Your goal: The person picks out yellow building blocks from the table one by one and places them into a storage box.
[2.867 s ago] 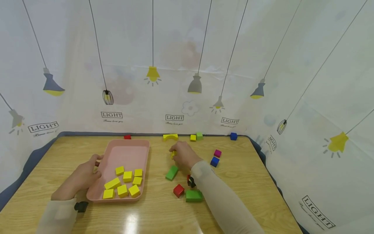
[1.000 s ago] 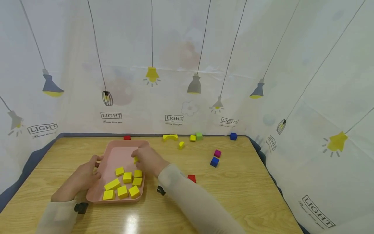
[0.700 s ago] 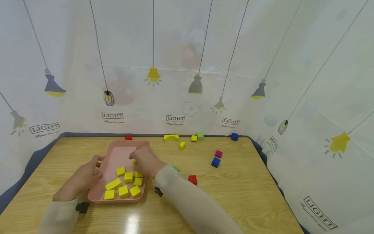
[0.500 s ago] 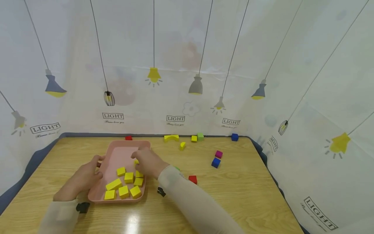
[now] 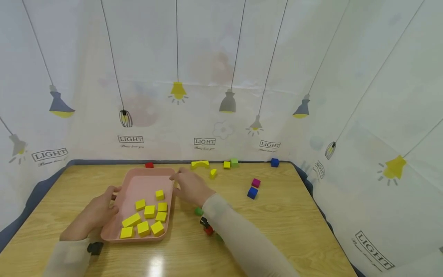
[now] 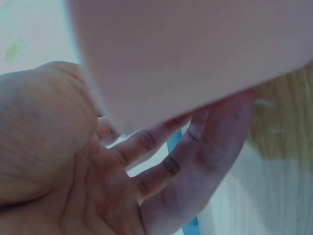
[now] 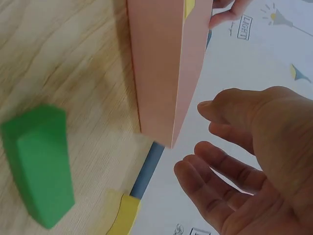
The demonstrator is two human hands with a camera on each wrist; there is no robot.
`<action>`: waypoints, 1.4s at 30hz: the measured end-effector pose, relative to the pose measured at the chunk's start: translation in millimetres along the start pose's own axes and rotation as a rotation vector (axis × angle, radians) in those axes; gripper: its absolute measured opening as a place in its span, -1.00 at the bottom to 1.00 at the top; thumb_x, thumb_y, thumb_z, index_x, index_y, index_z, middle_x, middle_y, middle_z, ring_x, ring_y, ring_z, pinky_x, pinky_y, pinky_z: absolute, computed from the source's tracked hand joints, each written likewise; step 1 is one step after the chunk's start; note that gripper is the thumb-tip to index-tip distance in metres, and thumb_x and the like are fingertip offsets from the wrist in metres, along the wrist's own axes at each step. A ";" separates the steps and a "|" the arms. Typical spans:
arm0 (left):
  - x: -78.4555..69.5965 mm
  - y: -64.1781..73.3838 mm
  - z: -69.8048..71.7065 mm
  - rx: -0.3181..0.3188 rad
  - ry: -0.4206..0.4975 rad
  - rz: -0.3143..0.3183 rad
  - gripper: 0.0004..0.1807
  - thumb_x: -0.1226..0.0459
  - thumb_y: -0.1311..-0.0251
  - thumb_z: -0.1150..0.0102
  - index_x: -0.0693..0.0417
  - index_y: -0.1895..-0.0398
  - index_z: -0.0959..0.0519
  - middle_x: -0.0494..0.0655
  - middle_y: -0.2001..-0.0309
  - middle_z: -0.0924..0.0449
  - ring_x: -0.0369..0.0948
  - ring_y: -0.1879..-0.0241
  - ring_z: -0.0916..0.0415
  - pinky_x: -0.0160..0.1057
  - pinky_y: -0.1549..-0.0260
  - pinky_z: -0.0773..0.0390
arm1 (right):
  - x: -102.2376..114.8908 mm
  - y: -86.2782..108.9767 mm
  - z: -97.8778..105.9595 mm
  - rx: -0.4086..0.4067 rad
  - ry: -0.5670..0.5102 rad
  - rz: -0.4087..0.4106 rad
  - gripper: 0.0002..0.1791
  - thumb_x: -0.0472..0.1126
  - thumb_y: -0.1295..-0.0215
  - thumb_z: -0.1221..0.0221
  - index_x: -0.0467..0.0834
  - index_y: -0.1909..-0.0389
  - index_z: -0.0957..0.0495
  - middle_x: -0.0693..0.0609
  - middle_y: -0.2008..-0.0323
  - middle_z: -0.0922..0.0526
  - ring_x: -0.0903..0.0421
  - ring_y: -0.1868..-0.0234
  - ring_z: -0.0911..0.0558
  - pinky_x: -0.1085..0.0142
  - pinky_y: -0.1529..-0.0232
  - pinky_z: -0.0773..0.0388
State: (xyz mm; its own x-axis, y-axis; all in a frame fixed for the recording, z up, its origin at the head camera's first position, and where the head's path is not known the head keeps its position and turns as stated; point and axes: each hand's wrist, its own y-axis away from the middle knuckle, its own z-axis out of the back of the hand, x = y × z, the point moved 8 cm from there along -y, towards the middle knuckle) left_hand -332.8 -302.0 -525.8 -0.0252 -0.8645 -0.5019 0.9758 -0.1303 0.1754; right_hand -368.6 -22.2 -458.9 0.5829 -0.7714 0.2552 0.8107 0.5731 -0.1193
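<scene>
My left hand [image 5: 97, 211] grips the left side of a pink tray [image 5: 136, 179]. In the left wrist view its fingers [image 6: 205, 152] curl under the tray's pale wall. Several yellow blocks [image 5: 149, 211] lie in the tray, mostly in its near half; one yellow cube [image 5: 159, 195] sits a little apart, farther up. Over the tray's right rim is my right hand [image 5: 194, 188], with nothing in it. The right wrist view shows its fingers [image 7: 190, 178] spread and loosely bent beside the tray's outer wall. A green block [image 7: 39, 164] lies on the table below that hand.
Along the back edge stand a red block [image 5: 149, 165], a yellow arch [image 5: 200, 164], a yellow cube [image 5: 226, 165], a light green cube [image 5: 234, 162] and a blue cube [image 5: 275, 162]. A yellow half-round [image 5: 213, 173], magenta cube [image 5: 256, 182] and blue cube [image 5: 252, 193] lie nearer. My right sleeve partly covers a red block [image 5: 209, 230].
My right hand carried a yellow cube from the table into the tray, let go of it, and has moved back right to the rim. My left hand stays on the tray.
</scene>
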 end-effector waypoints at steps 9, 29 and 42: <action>-6.7 4.5 3.7 0.012 0.002 0.014 -0.22 0.42 -0.61 -0.23 0.48 -0.72 -0.11 0.70 -0.45 -0.47 0.46 -0.32 -0.62 0.47 -0.36 -0.72 | -45.8 11.8 9.6 -0.040 -0.014 -0.068 -0.49 -0.11 -0.63 -0.45 -0.06 -0.51 -0.73 -0.05 -0.39 -0.73 0.01 -0.28 -0.76 0.14 -0.33 -0.84; -8.4 5.7 4.9 -0.006 0.003 -0.014 -0.26 0.42 -0.59 -0.21 0.49 -0.68 -0.15 0.69 -0.41 -0.52 0.45 -0.29 -0.66 0.44 -0.32 -0.76 | -134.4 21.7 -0.2 -0.045 -0.127 -0.276 -0.45 -0.18 -0.58 -0.48 -0.10 -0.52 -0.72 -0.17 -0.51 -0.61 -0.17 -0.54 -0.62 -0.17 -0.58 -0.70; -9.9 6.2 5.0 -0.003 0.007 0.001 -0.25 0.44 -0.59 -0.20 0.49 -0.70 -0.14 0.69 -0.42 -0.52 0.44 -0.29 -0.66 0.42 -0.32 -0.76 | -139.7 15.7 -0.8 0.029 -0.099 -0.296 -0.46 -0.23 -0.58 -0.48 -0.14 -0.52 -0.71 -0.16 -0.46 -0.71 -0.15 -0.52 -0.68 -0.09 -0.67 -0.62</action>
State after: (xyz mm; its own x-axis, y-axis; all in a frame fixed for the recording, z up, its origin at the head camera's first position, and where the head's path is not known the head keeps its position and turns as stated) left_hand -327.6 -296.7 -515.6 -0.0224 -0.8614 -0.5074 0.9765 -0.1277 0.1736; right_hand -437.3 94.4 -497.2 0.3128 -0.8759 0.3673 0.9416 0.3368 0.0011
